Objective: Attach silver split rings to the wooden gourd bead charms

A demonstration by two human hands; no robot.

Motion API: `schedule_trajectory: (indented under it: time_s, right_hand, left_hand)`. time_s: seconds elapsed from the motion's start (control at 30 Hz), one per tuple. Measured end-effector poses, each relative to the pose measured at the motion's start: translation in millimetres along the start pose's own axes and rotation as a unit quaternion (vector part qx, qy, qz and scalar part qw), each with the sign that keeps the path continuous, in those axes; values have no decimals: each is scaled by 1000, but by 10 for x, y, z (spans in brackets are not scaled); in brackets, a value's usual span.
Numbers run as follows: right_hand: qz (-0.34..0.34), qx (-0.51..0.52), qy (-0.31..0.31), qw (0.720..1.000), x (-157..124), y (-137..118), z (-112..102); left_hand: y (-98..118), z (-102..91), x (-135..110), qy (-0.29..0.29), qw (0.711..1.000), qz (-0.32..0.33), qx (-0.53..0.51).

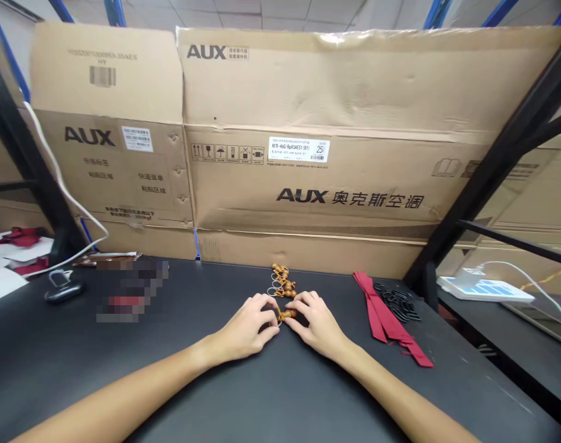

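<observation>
Between my two hands lies a keychain with a small brown wooden gourd (288, 314), an orange-brown cord and a metal ring. My left hand (246, 327) pinches it at the ring and cord end, fingers curled. From the other side, the thumb and fingers of my right hand (323, 327) close around the gourd. The fingers partly hide the ring. Just beyond them, several similar gourd keychains (288, 288) lie in a short line on the black table (280, 394), their rings toward the left.
Red ribbon strips (386, 317) lie at the right, beside a pile of black clasps (400, 301). A cardboard box wall (354, 172) stands along the back. At the left are a black oval object (64, 291) and a white cable (61, 178). A power strip (488, 289) is far right.
</observation>
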State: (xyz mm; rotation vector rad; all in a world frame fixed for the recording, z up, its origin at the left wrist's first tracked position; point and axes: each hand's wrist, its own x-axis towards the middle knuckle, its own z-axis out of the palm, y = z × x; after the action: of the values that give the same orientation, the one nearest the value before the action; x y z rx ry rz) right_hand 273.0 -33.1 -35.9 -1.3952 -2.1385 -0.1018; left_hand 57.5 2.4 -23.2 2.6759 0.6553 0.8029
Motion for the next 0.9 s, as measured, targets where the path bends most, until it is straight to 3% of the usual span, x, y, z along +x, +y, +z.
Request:
schedule_trajectory:
  time_s: [0.17,0.33,0.63,0.9]
  right_hand:
    - [0,17,29,999,-15,-27,-35]
    - [-41,19,-24,999,-43,-92,-32]
    - [82,-58,-37,994,-59,142,38]
    - [12,-10,-40,999,-48,50,-20]
  left_hand:
    - [-9,15,-8,26,998,-38,46]
    - [-14,37,-10,10,996,-45,71]
    - [-308,-50,-2,-41,992,-58,104]
    - [-240,-69,13,13,991,-47,128]
